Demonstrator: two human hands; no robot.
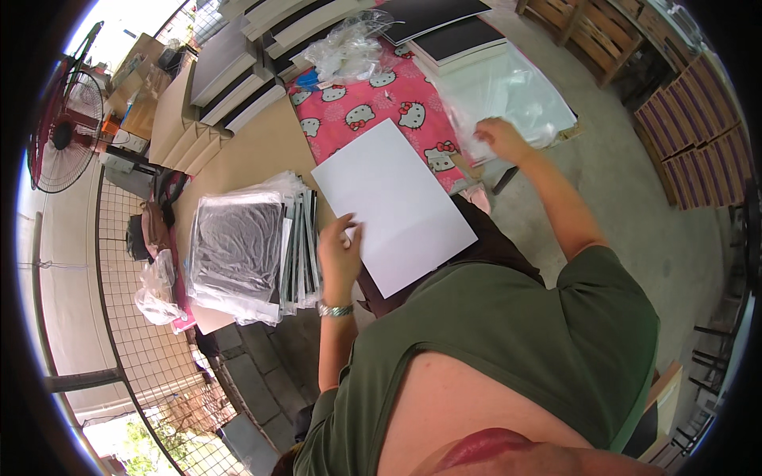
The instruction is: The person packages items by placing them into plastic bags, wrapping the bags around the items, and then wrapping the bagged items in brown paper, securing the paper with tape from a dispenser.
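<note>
Sheet [397,198], white, overlaps the near side of the pink cloth [337,123], long axis slanting far-left to near-right; left hand [341,246], nearer, is at its edge, fingers half-curled, hold unclear; right hand [502,140], fingers bent over clear plastic [512,91] right of the cloth, grip unclear

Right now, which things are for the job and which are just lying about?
For the job, it seems:
- white sheet, at the left hand
- clear plastic, by the right hand
- wrapped stack, probably

Just around, I think:
- fan
- white bag
- cartons
</note>
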